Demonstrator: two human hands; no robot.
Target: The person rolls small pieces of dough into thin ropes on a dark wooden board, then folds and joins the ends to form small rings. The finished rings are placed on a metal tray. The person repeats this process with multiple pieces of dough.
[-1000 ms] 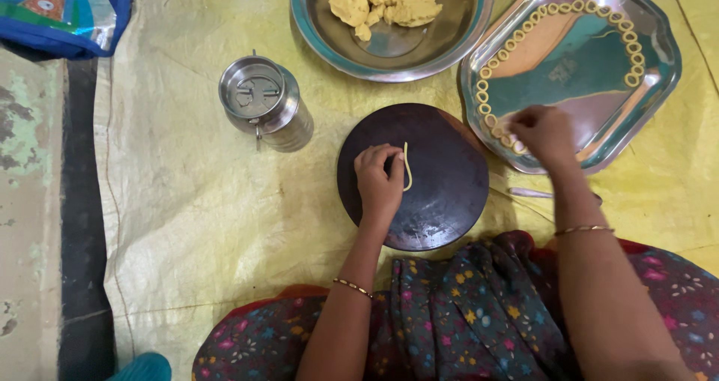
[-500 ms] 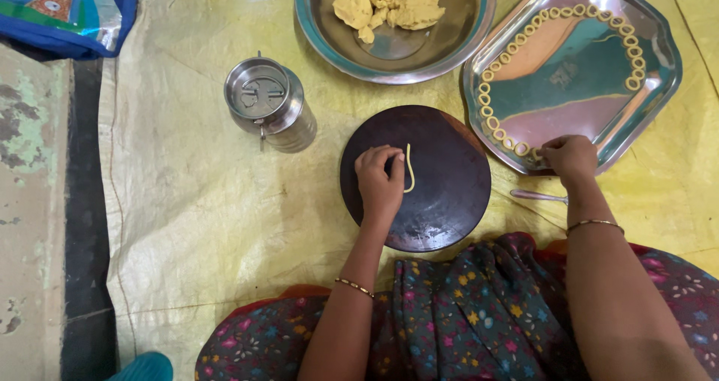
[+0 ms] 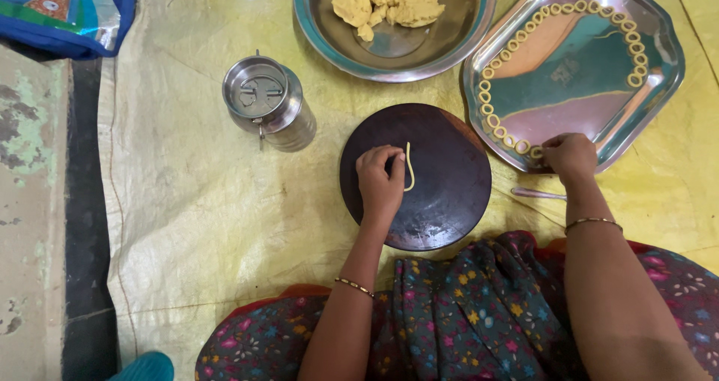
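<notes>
My left hand (image 3: 379, 177) rests on a dark round board (image 3: 442, 194), fingers curled against a thin yellow strand of dough (image 3: 410, 167) lying on it. My right hand (image 3: 571, 156) sits at the near rim of a shiny steel tray (image 3: 584, 96), fingers closed at the end of a row of several small dough rings (image 3: 500, 122) that line the tray's edge. Whether a ring is pinched in those fingers is hidden.
A round steel bowl (image 3: 329, 32) with lumps of yellow dough (image 3: 389, 2) stands at the back. A lidded steel canister (image 3: 266, 100) is left of the board. A thin metal tool (image 3: 535, 194) lies by the tray. A blue bag (image 3: 64, 14) is far left. Yellow sheet covers the floor.
My right hand has slid along the tray's near rim toward its lower corner. My left hand stays on the board by the dough strand.
</notes>
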